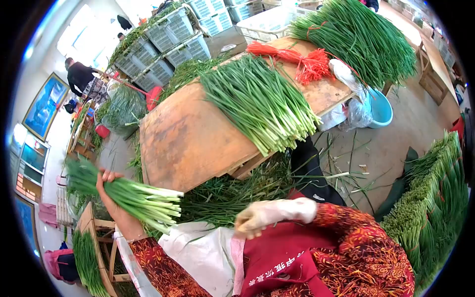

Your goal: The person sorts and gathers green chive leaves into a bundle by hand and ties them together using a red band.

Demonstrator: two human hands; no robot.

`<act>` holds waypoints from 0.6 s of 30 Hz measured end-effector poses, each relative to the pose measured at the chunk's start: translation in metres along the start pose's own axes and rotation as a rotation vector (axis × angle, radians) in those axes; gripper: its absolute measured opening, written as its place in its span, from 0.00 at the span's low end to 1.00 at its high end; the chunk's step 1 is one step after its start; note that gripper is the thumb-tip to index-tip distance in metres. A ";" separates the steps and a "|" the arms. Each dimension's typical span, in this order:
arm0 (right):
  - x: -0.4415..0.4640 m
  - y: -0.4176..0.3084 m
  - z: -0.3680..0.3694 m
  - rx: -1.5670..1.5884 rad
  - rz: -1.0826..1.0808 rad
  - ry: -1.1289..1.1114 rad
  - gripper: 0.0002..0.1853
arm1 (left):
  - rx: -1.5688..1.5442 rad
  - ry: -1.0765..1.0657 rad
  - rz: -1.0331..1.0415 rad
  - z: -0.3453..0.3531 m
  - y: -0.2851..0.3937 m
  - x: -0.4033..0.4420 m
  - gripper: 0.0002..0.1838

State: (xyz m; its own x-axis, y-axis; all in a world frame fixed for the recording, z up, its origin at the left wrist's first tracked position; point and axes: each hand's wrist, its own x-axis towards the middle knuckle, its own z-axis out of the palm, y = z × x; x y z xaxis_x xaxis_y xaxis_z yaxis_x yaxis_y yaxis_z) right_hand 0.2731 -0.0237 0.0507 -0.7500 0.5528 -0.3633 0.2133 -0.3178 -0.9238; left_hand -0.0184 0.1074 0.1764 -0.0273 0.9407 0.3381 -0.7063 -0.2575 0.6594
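Observation:
My bare left hand point(110, 179) is wrapped round a bunch of green stalks point(143, 198), held out at the left beyond the table edge, white ends toward the right. My right hand point(253, 219), in a pale glove, is in front of the dark red apron point(287, 247); its fingers look curled, but motion blur hides whether anything is in them. On the wooden table point(183, 138) lies a large pile of green stalks point(262, 99), its pale ends near the front edge. Behind it are red ties point(311, 64) and a bigger tied bundle point(356, 39).
Loose greens point(222, 198) lie below the table. Tied bundles point(430, 208) stand at the right, beside a light blue tub point(380, 108). Grey crates point(170, 32) are stacked behind. A person point(81, 79) stands at the far left. A wooden stand point(94, 237) is at the lower left.

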 end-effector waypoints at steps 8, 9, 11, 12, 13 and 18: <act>-0.156 0.020 -0.055 0.397 -0.376 0.796 0.13 | 0.087 -0.312 -0.247 0.173 -0.172 0.055 0.14; -0.167 0.023 -0.064 0.396 -0.446 0.942 0.13 | 0.115 -0.362 -0.287 0.191 -0.196 0.055 0.14; -0.180 0.043 -0.091 0.396 -0.680 1.091 0.13 | 0.121 -0.357 -0.500 0.209 -0.253 0.076 0.11; -0.184 0.045 -0.105 0.379 -0.750 1.156 0.14 | 0.163 -0.326 -0.627 0.223 -0.269 0.073 0.12; -0.187 0.046 -0.119 0.361 -0.816 1.226 0.14 | 0.140 -0.358 -0.679 0.221 -0.295 0.075 0.10; -0.167 0.015 -0.183 0.043 -0.946 1.342 0.14 | 0.165 -0.202 -1.016 0.191 -0.369 0.067 0.11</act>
State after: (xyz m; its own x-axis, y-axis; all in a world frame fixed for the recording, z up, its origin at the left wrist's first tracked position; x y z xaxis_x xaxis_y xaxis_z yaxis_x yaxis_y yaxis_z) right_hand 0.5160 0.0200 0.0752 0.4561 0.7762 0.4353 -0.0107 0.4939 -0.8695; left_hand 0.3759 0.2235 0.0842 0.6540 0.6806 -0.3303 -0.2253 0.5920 0.7738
